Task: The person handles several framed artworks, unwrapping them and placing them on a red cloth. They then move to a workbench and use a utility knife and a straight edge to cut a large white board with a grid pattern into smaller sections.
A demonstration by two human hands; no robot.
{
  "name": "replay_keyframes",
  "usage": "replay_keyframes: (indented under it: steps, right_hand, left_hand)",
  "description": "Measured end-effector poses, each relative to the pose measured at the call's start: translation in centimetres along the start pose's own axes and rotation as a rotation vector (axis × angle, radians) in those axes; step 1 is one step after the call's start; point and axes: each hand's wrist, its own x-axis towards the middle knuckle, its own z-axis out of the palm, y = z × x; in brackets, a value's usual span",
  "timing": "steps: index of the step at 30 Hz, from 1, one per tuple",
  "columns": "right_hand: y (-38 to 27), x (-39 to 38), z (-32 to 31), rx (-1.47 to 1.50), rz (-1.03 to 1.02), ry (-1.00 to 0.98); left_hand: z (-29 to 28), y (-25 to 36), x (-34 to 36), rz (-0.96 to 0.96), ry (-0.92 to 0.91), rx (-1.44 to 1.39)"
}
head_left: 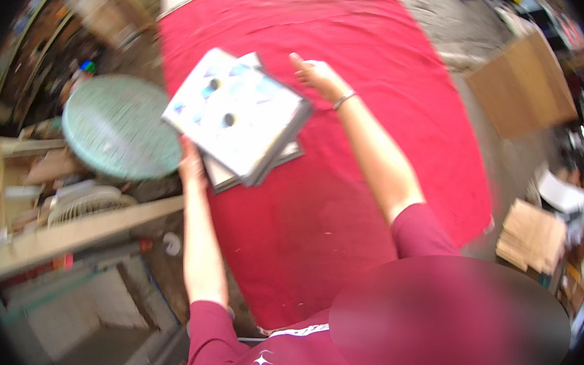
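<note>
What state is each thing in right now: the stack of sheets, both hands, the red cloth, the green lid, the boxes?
Stack of sheets: held up off the cloth, tilted, blurred.
Left hand: grips the stack's lower edge.
Right hand: open, at the stack's right edge; touching or not is unclear.
Red cloth: spread flat.
Green lid: lying flat atop clutter.
Cardboard box: upright on the floor.
Flattened cardboard: piled flat.

A round green lid (121, 126) lies left of the red cloth (345, 207), with a cardboard box (522, 87) at right.
</note>
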Motion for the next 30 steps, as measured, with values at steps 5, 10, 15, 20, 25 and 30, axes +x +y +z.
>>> replay_keyframes:
  steps: [5,10,15,20,25,30]
  right_hand:
    - [5.1,-20.0,-12.3,-0.387,-0.386,0.506]
    - [14.8,-45.7,-27.6,-1.06,0.063,0.688]
    - [23.1,-57.6,-37.5,-1.235,0.264,0.287]
    - [26.2,-59.5,-41.7,-1.009,-0.122,0.263]
    - [29.9,-66.3,-50.9,-0.526,0.17,0.274]
    - [40.6,-80.3,-63.0,-0.378,0.691,0.652]
  left_hand:
    - [-0.1,-0.7,-6.7,0.448,0.197,0.332]
    - [0.4,-9.7,-25.5,1.082,0.516,0.923]
    - [13.4,-20.2,-45.0,1.025,-0.073,1.098]
    - [30.0,-24.2,-61.0,0.948,-0.582,1.054]
    - [42.4,-28.7,-69.3,0.974,-0.747,1.182]
    - [46.3,-30.8,-71.8,1.235,-0.656,1.281]
